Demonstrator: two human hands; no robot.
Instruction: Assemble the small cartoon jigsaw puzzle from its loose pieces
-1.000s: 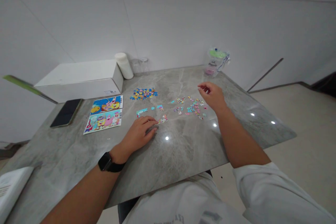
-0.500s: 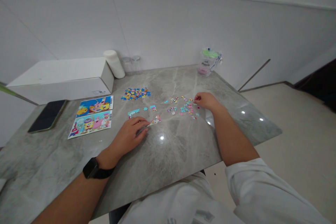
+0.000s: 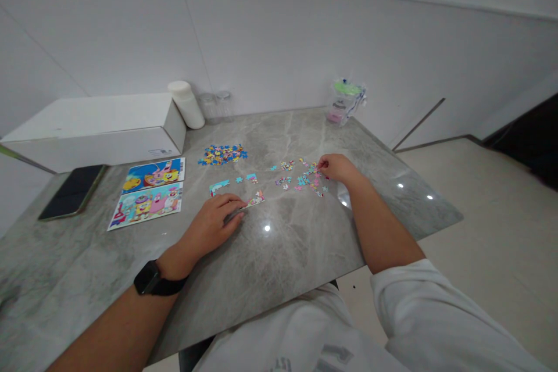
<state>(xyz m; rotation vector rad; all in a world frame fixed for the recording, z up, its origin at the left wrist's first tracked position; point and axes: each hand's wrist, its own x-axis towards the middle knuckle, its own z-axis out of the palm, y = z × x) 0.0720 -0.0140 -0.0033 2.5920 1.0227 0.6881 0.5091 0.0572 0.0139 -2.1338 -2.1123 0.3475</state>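
A person sits at a grey, glossy marble-patterned table point(image 3: 283, 256) doing a cardboard jigsaw. The left hand point(image 3: 213, 224), with a black watch point(image 3: 152, 282) on its wrist, lies palm down and nearly flat. Its fingertips press on the near end of a small joined puzzle strip point(image 3: 256, 200), which is flat and pink and white. The strip's long axis slants away to the right. The right hand point(image 3: 339, 167) is curled, thumb and forefinger pinched at the right edge of the scattered loose pieces point(image 3: 300, 177). Whether a piece sits between them cannot be told. Further left lie a blue-yellow pile of pieces point(image 3: 222, 154) and two rectangular cartoon picture cards point(image 3: 150, 192).
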